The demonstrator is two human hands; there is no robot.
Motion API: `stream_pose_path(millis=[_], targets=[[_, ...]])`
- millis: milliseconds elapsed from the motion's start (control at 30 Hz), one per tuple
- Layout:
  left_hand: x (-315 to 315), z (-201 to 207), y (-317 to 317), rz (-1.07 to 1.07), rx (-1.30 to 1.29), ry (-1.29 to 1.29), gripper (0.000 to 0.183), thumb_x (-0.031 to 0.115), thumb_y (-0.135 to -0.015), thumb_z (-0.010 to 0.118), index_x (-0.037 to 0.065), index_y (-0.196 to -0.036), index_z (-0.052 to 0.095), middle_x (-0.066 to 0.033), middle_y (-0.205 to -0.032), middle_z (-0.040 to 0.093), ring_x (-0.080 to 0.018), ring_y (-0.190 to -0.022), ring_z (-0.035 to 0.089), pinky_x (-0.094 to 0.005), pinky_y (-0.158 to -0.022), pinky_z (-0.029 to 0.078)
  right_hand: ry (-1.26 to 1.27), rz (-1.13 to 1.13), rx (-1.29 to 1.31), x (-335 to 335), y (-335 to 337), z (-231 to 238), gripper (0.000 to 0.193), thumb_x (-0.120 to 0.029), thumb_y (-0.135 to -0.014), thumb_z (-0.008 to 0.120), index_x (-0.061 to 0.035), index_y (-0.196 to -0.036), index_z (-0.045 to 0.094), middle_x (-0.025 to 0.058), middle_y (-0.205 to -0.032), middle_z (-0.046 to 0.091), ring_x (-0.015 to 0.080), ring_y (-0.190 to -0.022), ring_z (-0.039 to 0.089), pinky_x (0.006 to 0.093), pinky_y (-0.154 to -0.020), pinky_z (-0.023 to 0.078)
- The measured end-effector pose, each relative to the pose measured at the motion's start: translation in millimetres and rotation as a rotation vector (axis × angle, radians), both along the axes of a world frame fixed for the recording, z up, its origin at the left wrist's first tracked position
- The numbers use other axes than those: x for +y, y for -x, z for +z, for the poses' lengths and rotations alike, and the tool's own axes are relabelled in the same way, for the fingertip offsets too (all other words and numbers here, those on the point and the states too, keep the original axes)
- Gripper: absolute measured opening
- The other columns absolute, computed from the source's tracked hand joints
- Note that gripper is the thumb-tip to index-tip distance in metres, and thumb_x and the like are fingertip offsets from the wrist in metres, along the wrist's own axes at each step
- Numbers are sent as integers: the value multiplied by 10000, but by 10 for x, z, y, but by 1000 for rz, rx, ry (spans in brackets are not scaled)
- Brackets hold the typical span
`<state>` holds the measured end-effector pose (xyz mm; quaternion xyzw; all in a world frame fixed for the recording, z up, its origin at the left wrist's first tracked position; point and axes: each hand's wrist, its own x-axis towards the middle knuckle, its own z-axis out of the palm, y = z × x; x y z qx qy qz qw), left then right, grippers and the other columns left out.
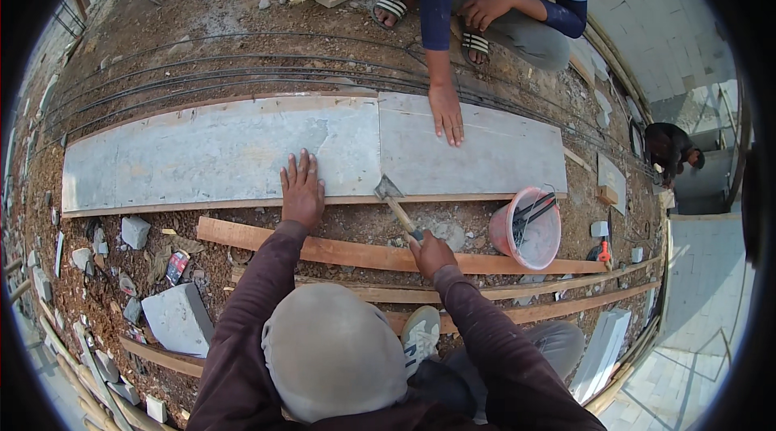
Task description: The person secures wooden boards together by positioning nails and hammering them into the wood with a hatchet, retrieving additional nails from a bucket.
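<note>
Right grip (430, 251) closed around hammer (395, 198), head beside slab (226, 152) edge; left grip (301, 188) flat, open, pressing slab. Seating step; next likely careful taps.

slab (226, 152): long, pale grey, lying flat on the dirt; your left palm presses its near edge.
trowel (394, 196): gripped by your right fist, its blade tip touching the slab's near edge at the joint.
</note>
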<state>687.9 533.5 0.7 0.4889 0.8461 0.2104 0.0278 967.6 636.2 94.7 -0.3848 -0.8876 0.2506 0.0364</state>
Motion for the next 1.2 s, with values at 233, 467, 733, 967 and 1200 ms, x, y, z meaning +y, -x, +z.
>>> stream_pose_path(millis=[233,467,733,967,1200], targets=[[-34,22,121,4,46,2,567,232,-967,429,24,-1479,299,-154,-1575,199,-391,-1458,122,-552,-1165,86,110,-176,45,-45,126,83,470,-471,-944,517,-12,-1033,561,251,-791,658,478,-802,633,550,-716,493],[-88,-9,108,12,8,45,557,223,-963,435,30,-1472,318,-150,-1575,206,-395,-1457,124,-561,-1161,83,268,-253,-174,-28,197,-93,487,-475,-943,523,1,-1037,569,283,-853,648,477,-849,620,544,-746,488],[-10,-4,116,-17,-19,14,560,226,-951,471,43,-1465,342,-145,-1566,235,-389,-1453,145,-570,-1152,96,332,-179,-233,265,65,97,579,-519,-958,460,38,-923,614,271,-816,644,473,-788,609,518,-719,479],[362,738,510,-125,-171,145,260,259,-886,608,49,-1017,689,-156,-1080,651,-338,-1021,616,-488,-989,411,899,-403,139,361,-772,2221,531,-526,-999,405,-38,-843,540,-25,-616,487,53,-503,515,211,-459,420],[1879,2260,-1020,-962,-229,222,179,162,-882,624,-4,-927,676,-168,-897,657,-303,-801,640,-387,-736,506,728,-694,1095,340,-1643,2753,425,-440,-1030,393,-41,-952,515,-9,-645,464,74,-480,453,222,-452,421]])
